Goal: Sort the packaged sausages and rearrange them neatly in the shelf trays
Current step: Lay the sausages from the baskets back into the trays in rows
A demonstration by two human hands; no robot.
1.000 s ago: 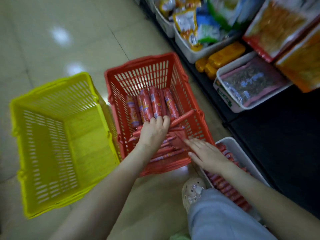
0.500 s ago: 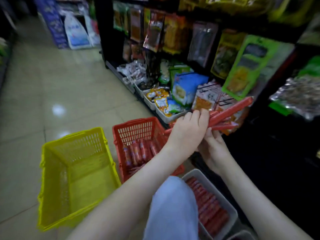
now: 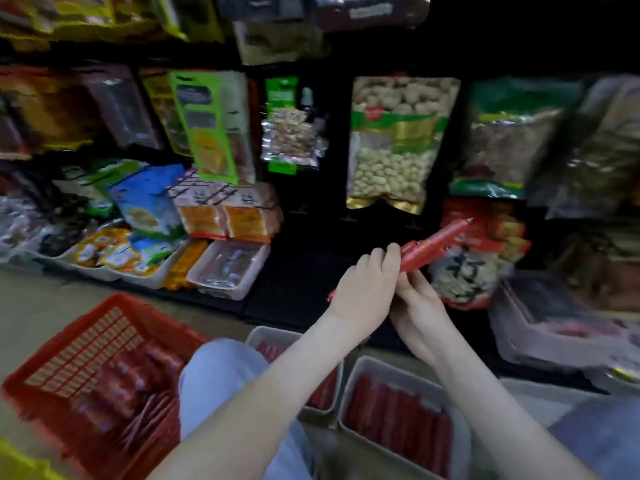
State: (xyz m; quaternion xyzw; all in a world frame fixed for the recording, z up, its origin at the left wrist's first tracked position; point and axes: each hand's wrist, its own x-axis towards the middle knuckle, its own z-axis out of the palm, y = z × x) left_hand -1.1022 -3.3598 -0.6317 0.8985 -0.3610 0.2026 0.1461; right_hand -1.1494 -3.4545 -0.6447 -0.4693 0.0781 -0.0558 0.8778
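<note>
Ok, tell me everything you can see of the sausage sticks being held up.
The sausage sticks are a small bundle of slim red sticks in glossy casing, with pinched tips. They tilt up to the right in front of the dark shelf. The left hand wraps round their middle; the right hand takes a grip from beneath. One end pokes out left of the left hand. Blur hides the count.

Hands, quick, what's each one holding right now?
Left hand: closed around a bundle of red sausage sticks.
Right hand: gripping the same bundle from below, partly hidden.
</note>
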